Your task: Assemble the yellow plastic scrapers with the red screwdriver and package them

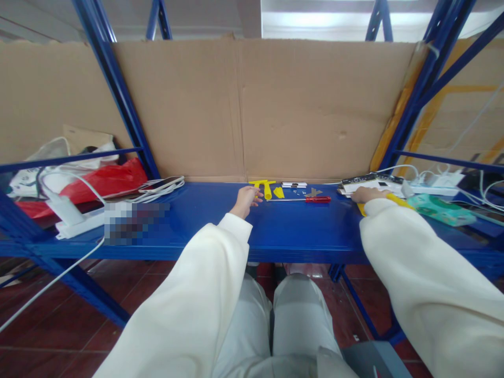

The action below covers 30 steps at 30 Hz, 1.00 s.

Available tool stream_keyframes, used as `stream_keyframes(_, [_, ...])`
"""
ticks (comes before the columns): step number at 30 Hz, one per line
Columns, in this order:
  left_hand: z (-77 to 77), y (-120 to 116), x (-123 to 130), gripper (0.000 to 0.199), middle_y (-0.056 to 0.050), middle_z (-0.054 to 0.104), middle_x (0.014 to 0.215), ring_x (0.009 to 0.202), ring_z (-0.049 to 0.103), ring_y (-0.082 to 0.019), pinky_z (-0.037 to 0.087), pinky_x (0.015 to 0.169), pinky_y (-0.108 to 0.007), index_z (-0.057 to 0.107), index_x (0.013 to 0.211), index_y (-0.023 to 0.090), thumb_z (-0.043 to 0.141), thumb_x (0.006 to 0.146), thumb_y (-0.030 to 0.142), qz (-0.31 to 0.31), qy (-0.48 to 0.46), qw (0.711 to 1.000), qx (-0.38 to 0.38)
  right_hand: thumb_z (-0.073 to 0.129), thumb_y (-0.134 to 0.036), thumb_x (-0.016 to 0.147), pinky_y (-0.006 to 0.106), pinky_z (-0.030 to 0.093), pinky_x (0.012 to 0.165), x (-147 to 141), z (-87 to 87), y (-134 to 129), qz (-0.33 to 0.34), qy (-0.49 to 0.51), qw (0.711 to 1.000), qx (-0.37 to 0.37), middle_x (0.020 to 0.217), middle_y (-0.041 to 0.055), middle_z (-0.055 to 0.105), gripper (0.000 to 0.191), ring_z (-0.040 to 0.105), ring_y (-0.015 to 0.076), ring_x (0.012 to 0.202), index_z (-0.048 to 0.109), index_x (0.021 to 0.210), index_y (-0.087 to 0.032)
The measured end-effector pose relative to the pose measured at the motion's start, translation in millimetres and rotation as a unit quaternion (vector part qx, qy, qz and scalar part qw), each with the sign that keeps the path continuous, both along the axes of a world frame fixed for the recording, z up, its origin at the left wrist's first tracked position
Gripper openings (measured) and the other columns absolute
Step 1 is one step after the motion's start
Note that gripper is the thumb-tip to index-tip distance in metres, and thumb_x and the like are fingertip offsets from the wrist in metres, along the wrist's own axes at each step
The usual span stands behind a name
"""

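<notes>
My left hand point(246, 200) is over the blue tabletop, its fingers curled together beside a yellow plastic piece with a tube-like leg point(268, 191). A speck of yellow shows at the fingertips, too small to name. To the right lie a smaller yellow piece point(279, 192) and a screwdriver with a red handle point(318, 199), its shaft pointing left. My right hand point(368, 195) reaches to the table's right side, against a flat black-and-white item point(372, 184). Something yellow shows under and beside that hand. Its fingers are mostly hidden, so their grip is unclear.
A white block point(293, 185) and small grey pieces point(314, 192) lie near the cardboard back wall point(244, 110). A green packet point(441, 209) and white cables are at right. At left are a power strip point(81, 223), red bag point(106, 178) and blue post point(118, 89).
</notes>
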<state>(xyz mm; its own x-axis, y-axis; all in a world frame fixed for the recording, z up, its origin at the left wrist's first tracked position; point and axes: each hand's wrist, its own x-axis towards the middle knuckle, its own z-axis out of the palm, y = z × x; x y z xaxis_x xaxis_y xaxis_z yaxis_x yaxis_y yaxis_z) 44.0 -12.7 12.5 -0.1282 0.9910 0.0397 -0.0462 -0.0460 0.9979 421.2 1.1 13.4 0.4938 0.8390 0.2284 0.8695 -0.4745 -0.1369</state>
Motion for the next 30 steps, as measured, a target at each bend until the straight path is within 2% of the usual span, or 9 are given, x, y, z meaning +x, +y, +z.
stream_keyframes(2, [-0.4,0,0,0.007,-0.005,0.068,0.065,0.043,0.055,-0.008,0.038,0.044,-0.018,0.057,0.077,0.015,0.056,0.080,0.009,-0.001,0.003,1.000,0.002,0.051,-0.033,0.088,0.070,0.035,0.102,-1,-2.4,-3,-0.054,0.006,0.998,-0.039,0.137,0.0252,0.057,0.048,0.045,0.0434,0.134,0.063,0.131,-0.014])
stream_keyframes(3, [-0.5,0,0,0.008,-0.005,0.068,0.066,0.043,0.055,-0.008,0.038,0.044,-0.018,0.057,0.076,0.015,0.055,0.080,0.009,-0.002,0.005,1.000,0.003,0.049,-0.035,0.089,0.070,0.037,0.101,-1,-3.6,-3,-0.060,0.004,0.997,-0.047,0.140,0.0234,0.055,0.049,0.044,0.0423,0.135,0.061,0.133,-0.016])
stream_keyframes(7, [-1.0,1,0,0.009,-0.005,0.068,0.066,0.044,0.055,-0.008,0.038,0.045,-0.019,0.056,0.075,0.015,0.055,0.081,0.010,-0.004,0.011,1.000,0.004,0.044,-0.038,0.090,0.071,0.040,0.095,3,-9.3,0,-0.015,-0.026,0.999,-0.012,0.137,0.0199,0.059,0.045,0.047,0.0403,0.132,0.064,0.126,-0.021])
stream_keyframes(12, [-0.4,1,-2,0.007,-0.005,0.068,0.065,0.045,0.056,-0.009,0.038,0.046,-0.020,0.060,0.079,0.015,0.056,0.080,0.010,-0.010,0.020,1.000,0.000,0.046,-0.038,0.087,0.073,0.041,0.091,15,-17.2,3,0.015,-0.019,0.999,0.040,0.129,0.0220,0.062,0.037,0.051,0.0418,0.126,0.070,0.110,-0.020])
stream_keyframes(16, [-0.9,2,-1,0.009,-0.006,0.069,0.068,0.047,0.057,-0.009,0.038,0.046,-0.019,0.062,0.082,0.014,0.055,0.081,0.010,-0.009,0.032,0.999,0.002,0.049,-0.034,0.083,0.076,0.037,0.092,10,-13.4,1,0.040,-0.011,0.996,0.075,0.127,0.0217,0.062,0.036,0.051,0.0422,0.125,0.069,0.109,-0.019])
stream_keyframes(20, [-4.0,6,-1,0.013,-0.009,0.072,0.079,0.056,0.062,-0.011,0.039,0.046,-0.018,0.062,0.086,0.014,0.051,0.082,0.010,0.027,0.063,0.998,0.014,0.053,-0.034,0.083,0.074,0.033,0.100,-22,4.3,-4,0.073,-0.022,0.994,0.083,0.133,0.0197,0.059,0.039,0.048,0.0401,0.128,0.068,0.115,-0.018])
stream_keyframes(24, [-8.8,14,-5,0.020,-0.012,0.073,0.097,0.085,0.069,-0.019,0.046,0.056,-0.021,0.065,0.091,0.015,0.051,0.079,0.006,0.101,0.160,0.981,0.035,0.048,-0.022,0.084,0.061,0.040,0.102,-70,16.2,-2,0.106,0.000,0.983,0.152,0.131,0.0204,0.060,0.041,0.053,0.0354,0.125,0.066,0.121,-0.014])
stream_keyframes(27, [-12.0,19,-8,0.022,-0.013,0.073,0.103,0.100,0.068,-0.021,0.051,0.075,-0.026,0.067,0.090,0.015,0.051,0.079,0.006,0.119,0.223,0.966,0.047,0.047,-0.024,0.086,0.051,0.045,0.101,-99,8.8,4,0.129,0.064,0.964,0.222,0.129,0.0189,0.062,0.042,0.057,0.0320,0.121,0.064,0.124,-0.015])
stream_keyframes(30, [-14.9,20,-8,0.026,-0.012,0.072,0.109,0.111,0.064,-0.025,0.048,0.091,-0.031,0.070,0.096,0.018,0.055,0.077,0.008,0.129,0.305,0.942,0.049,0.050,-0.023,0.086,0.044,0.047,0.102,-114,-7.5,8,0.212,0.103,0.956,0.175,0.131,0.0144,0.064,0.042,0.057,0.0287,0.123,0.064,0.125,-0.018])
